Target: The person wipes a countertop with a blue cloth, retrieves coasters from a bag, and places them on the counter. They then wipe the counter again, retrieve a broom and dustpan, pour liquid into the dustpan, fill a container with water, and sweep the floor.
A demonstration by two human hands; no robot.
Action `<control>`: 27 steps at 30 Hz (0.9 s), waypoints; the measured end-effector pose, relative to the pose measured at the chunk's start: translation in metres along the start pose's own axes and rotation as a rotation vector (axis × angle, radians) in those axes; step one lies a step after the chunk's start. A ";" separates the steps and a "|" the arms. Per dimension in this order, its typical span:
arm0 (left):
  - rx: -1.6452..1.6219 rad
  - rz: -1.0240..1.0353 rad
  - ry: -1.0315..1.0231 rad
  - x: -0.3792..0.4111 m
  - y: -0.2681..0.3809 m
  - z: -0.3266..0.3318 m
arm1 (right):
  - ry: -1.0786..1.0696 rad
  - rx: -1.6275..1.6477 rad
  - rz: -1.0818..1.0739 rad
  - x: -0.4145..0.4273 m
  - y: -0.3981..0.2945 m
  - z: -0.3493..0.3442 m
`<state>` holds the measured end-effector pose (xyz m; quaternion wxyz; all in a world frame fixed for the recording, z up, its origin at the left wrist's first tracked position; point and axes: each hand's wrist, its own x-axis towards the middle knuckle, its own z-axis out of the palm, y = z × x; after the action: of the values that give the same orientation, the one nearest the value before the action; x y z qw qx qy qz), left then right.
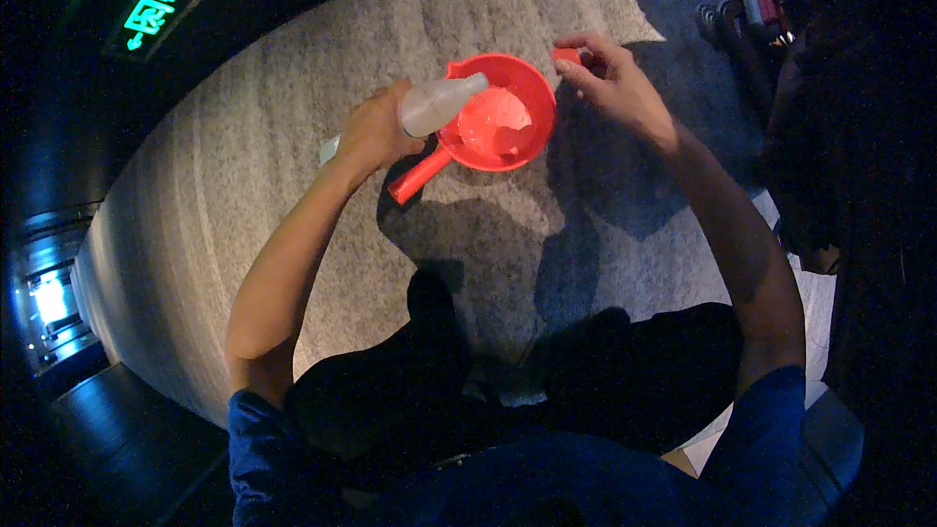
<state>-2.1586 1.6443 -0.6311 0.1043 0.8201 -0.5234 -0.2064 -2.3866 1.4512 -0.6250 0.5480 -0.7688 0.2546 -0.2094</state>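
Note:
My left hand (373,128) grips a translucent whitish plastic bottle (432,106), tilted so that its open neck points over a red plastic dipper (542,121). Whether liquid is leaving the neck I cannot tell. The dipper rests on the grey floor, its handle pointing down and left towards me, below my left hand. Something shiny, perhaps liquid, covers its bottom, where light and shadow fall. To the right of the dipper, my right hand (611,80) is raised and pinches a small red cap (566,55) between thumb and fingers.
Streaked grey flooring (293,110) spreads around the dipper, with my shadow across it. A lit green exit sign (150,15) is on the dark wall at the left. Dark, unclear objects (732,22) stand at the upper right. My dark-clothed legs (644,359) are bent below.

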 end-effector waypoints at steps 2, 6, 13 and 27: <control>-0.145 0.061 0.002 0.001 0.000 -0.002 | -0.081 0.069 -0.052 0.000 0.006 0.007; -0.424 0.191 0.017 -0.004 0.003 -0.002 | -0.111 0.001 -0.203 -0.004 -0.025 0.028; -0.487 0.232 0.053 -0.010 0.015 -0.003 | -0.187 -0.177 -0.244 0.001 -0.055 0.027; -0.450 0.241 0.129 -0.010 0.036 -0.022 | -0.289 -0.289 0.232 0.002 -0.110 0.004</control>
<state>-2.1812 1.6367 -0.5953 0.3412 0.7195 -0.5504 -0.2510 -2.3647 1.4826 -0.5222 0.4835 -0.8268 0.2872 0.0059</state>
